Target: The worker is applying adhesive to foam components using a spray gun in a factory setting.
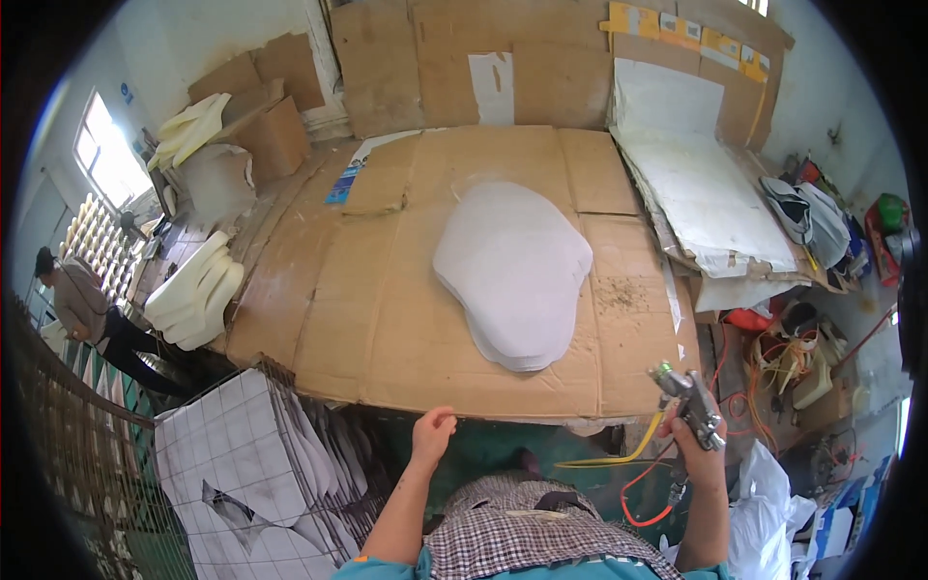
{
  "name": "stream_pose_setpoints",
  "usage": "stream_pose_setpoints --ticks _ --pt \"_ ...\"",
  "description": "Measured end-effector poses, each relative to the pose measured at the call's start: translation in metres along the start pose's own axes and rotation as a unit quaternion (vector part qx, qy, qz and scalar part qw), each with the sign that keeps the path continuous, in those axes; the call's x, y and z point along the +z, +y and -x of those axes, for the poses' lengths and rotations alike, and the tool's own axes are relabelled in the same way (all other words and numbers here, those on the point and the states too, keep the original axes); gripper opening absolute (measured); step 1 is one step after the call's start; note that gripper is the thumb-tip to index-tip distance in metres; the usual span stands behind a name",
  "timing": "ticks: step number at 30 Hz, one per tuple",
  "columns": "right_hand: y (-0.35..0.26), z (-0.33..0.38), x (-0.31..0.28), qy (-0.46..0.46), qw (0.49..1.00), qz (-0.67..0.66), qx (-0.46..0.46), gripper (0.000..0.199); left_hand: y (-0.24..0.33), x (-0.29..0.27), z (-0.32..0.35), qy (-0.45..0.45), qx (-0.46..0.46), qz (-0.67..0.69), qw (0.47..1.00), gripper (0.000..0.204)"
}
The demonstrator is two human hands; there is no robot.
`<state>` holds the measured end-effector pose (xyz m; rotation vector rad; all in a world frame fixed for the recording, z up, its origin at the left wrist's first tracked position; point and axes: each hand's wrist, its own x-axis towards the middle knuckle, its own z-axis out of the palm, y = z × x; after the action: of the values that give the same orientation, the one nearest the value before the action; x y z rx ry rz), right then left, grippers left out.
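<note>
A pale grey-white padded piece (512, 275) with a rounded, lobed outline lies flat on the cardboard-covered table (338, 319). My right hand (698, 456) is wrapped round a metal spray gun (692, 404), held to the right of the table's near edge and apart from the piece. A yellow hose (638, 450) and an orange-red hose (630, 512) hang from the gun. Just in front of the same edge, further left, my left hand (434, 435) is curled closed, and nothing shows in it.
At my left stands a wire cage (227, 464) packed with white sheet-like pieces. Cream foam pieces (196, 290) are stacked beyond it, near a person (92, 300) at work. A white-covered board (701, 208) adjoins the table's right side. Tangled hoses (778, 362) and white plastic bags (764, 507) lie at right.
</note>
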<state>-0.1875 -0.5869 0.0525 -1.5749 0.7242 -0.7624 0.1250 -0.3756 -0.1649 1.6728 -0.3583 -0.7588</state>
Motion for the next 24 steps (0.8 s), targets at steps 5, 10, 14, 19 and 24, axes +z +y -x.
stream_pose_setpoints --ticks 5,10,14,19,24 --pt "-0.006 0.021 -0.015 -0.043 0.999 0.000 0.015 0.048 -0.041 -0.016 0.013 0.047 -0.084 -0.047 0.994 0.021" --pt "-0.013 -0.001 -0.001 -0.047 0.998 -0.029 0.014 0.047 -0.047 -0.011 0.000 0.061 -0.101 -0.026 0.993 0.023" --pt "-0.012 -0.017 -0.002 0.054 0.998 -0.027 -0.013 0.046 -0.041 0.003 -0.011 0.039 -0.078 -0.038 0.995 0.019" --pt "-0.011 -0.006 -0.026 0.040 0.999 -0.013 0.028 0.051 -0.030 0.007 -0.018 0.039 -0.061 -0.066 0.995 0.020" --pt "-0.010 -0.012 -0.033 -0.038 0.998 -0.015 0.044 0.056 -0.029 0.017 -0.037 0.034 -0.051 -0.052 0.997 0.021"
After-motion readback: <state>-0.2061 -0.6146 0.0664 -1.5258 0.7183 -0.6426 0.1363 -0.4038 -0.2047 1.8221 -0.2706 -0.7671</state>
